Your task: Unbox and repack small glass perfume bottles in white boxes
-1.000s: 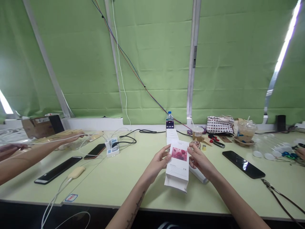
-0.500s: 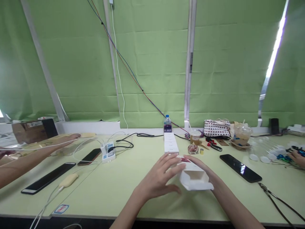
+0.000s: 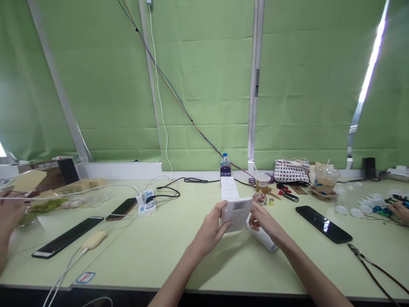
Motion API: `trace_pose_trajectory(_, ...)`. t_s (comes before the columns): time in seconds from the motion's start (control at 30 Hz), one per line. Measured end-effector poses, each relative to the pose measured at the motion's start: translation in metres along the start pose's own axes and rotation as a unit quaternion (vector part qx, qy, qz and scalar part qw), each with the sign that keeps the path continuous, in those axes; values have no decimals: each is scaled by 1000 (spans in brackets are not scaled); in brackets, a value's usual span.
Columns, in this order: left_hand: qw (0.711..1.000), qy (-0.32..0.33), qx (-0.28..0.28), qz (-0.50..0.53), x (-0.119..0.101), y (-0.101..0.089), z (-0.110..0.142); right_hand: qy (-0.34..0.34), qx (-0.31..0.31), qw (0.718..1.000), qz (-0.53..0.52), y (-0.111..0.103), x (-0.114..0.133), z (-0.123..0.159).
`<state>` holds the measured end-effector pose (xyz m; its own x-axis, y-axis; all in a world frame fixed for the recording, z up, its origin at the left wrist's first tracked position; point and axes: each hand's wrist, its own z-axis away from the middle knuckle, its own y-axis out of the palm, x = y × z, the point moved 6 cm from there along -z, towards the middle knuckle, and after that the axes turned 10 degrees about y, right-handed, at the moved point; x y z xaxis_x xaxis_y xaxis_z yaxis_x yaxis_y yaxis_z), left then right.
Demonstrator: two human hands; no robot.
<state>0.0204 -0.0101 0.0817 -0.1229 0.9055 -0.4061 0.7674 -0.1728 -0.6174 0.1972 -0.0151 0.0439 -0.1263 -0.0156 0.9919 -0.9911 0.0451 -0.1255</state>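
A white paper box [image 3: 234, 217] is up off the table in front of me, a face with a printed barcode tilted towards me. My left hand [image 3: 211, 228] grips its left side, thumb across the near face and fingers behind. The fingertips of my right hand [image 3: 265, 219] are bent in at the box's upper right edge. Below my right hand another long white box [image 3: 263, 234] lies on the table, partly covered by the fingers. Behind the held box, a row of white boxes [image 3: 228, 186] runs back to a blue-capped bottle [image 3: 225, 162].
Black phones [image 3: 323, 224] lie on both sides, and cutting pliers [image 3: 359, 253] at the right. A power strip [image 3: 146, 204] with cables stands left. Drink cups [image 3: 262, 183] and a patterned pouch [image 3: 291, 171] are at the back. Co-workers' hands [image 3: 399, 211] show at both edges.
The box has been turned: its flower picture, then its open end, faced me, and now the barcode face does. My left hand went from spread fingers to gripping its side.
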Motion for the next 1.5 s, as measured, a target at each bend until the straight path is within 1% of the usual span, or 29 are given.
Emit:
trace_pose_trajectory(0.07,998,40,18,-41,-5,3,-2,-3,46,994,-101,5,11,8)
trace_pose_trajectory(0.13,993,82,31,-84,-12,6,-3,-7,81,984,-156,9,21,16)
trace_pose_trajectory(0.27,983,129,27,-131,-18,6,-3,-13,112,976,-184,16,33,26)
trace_pose_trajectory(0.43,976,146,41,-154,-15,6,0,-2,115,970,-216,18,34,27)
trace_pose_trajectory(0.53,972,144,63,-174,-15,7,1,1,111,968,-227,15,33,27)
trace_pose_trajectory(0.6,974,135,80,-161,-17,6,0,3,107,967,-233,12,32,27)
trace_pose_trajectory(0.67,982,125,93,-110,-20,3,-1,6,106,965,-238,10,31,27)
trace_pose_trajectory(0.77,991,106,85,6,-24,-3,-3,19,114,965,-234,8,31,27)
trace_pose_trajectory(0.83,990,91,77,70,-26,-7,-4,26,138,965,-221,9,32,28)
trace_pose_trajectory(0.9,989,79,79,100,-27,-9,-5,27,167,964,-204,11,33,30)
trace_pose_trajectory(1.0,988,86,93,86,-33,-8,-6,28,194,964,-177,13,31,31)
trace_pose_trajectory(1.1,986,98,120,57,-38,-3,-7,35,220,963,-154,18,27,30)
trace_pose_trajectory(1.27,983,97,147,50,-38,5,-8,34,247,959,-132,26,28,33)
trace_pose_trajectory(1.4,976,88,190,51,-37,10,-7,46,242,957,-156,26,23,31)
trace_pose_trajectory(1.47,977,80,195,42,-37,11,-7,54,233,954,-180,25,19,29)
trace_pose_trajectory(1.5,979,77,188,30,-37,10,-7,54,230,953,-191,25,19,29)
